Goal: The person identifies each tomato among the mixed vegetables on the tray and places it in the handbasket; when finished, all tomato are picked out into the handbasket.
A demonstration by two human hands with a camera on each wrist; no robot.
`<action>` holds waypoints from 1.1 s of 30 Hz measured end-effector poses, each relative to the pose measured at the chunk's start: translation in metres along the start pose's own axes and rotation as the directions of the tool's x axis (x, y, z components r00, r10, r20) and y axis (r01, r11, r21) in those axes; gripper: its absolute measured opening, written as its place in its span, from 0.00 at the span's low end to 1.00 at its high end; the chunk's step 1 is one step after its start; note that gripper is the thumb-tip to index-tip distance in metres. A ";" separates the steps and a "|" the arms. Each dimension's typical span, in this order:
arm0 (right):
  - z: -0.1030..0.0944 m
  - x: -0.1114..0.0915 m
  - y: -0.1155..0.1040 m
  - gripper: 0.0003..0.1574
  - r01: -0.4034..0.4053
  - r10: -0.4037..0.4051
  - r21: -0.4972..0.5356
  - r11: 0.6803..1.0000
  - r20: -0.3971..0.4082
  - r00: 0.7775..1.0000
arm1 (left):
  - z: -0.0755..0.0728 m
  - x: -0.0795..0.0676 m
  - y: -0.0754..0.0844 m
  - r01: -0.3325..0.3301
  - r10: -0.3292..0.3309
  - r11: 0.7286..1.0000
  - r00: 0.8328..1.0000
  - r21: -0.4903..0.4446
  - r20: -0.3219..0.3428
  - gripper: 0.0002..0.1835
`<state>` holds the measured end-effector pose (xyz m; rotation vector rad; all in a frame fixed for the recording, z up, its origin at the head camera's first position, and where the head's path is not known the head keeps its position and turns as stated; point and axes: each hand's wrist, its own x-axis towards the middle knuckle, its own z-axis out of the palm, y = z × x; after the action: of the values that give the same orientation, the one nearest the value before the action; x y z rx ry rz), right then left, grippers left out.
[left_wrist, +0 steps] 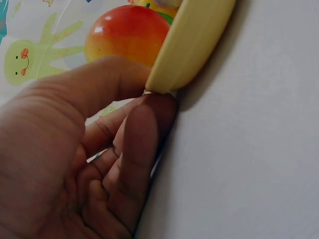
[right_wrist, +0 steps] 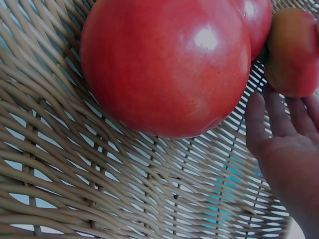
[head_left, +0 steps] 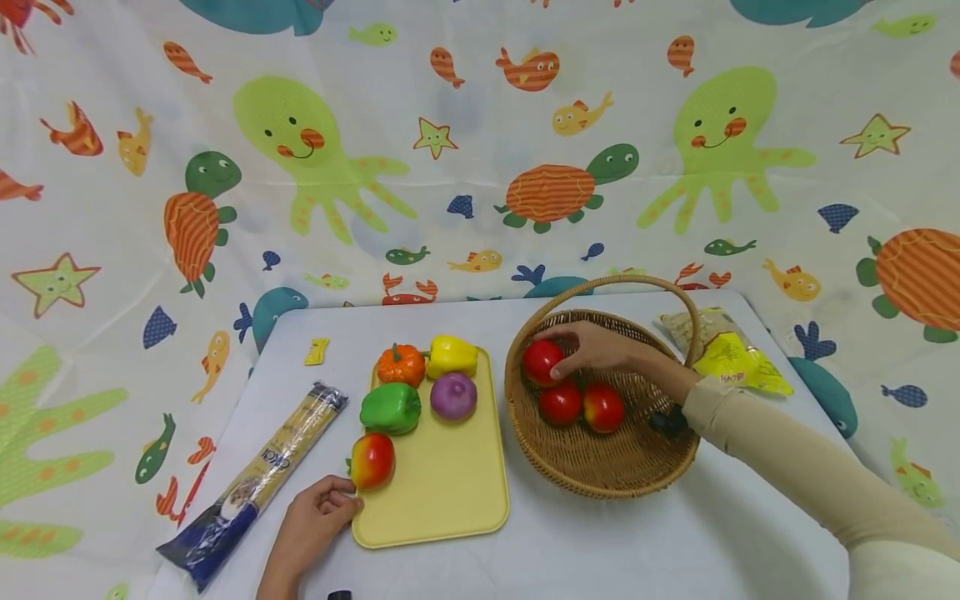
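Observation:
A yellow tray [head_left: 435,483] lies on the table, and my left hand [head_left: 317,521] pinches its lower left rim between thumb and fingers. Beside that hand, a red-yellow fruit with a green leaf [head_left: 372,461] sits on the tray. Above it are a green bell pepper [head_left: 391,408], an orange pumpkin [head_left: 401,365], a yellow bell pepper [head_left: 452,357] and a purple onion [head_left: 453,396]. Inside the wicker basket [head_left: 600,481], my right hand [head_left: 592,346] grips a red apple [head_left: 542,360] near the left wall. Two more red apples [head_left: 560,403] [head_left: 603,407] lie just below it.
The basket's tall handle [head_left: 577,287] arches over the right forearm. A dark object [head_left: 667,422] is at the basket's right side. Behind the basket lies a yellow snack bag [head_left: 735,354]. A long noodle packet [head_left: 255,483] and a small yellow packet [head_left: 317,351] lie left of the tray.

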<state>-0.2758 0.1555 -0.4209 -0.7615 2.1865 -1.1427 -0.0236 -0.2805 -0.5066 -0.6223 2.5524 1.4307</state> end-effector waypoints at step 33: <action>-0.006 -0.007 -0.002 0.46 0.026 -0.029 -0.044 0.999 -0.064 0.997 | 0.001 0.001 -0.002 -0.020 0.020 1.000 1.000 -0.011 -0.004 0.15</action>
<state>-0.2750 0.1622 -0.4151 -0.7853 2.2675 -1.1526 -0.0238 -0.2809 -0.5090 -0.6036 2.5623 1.4521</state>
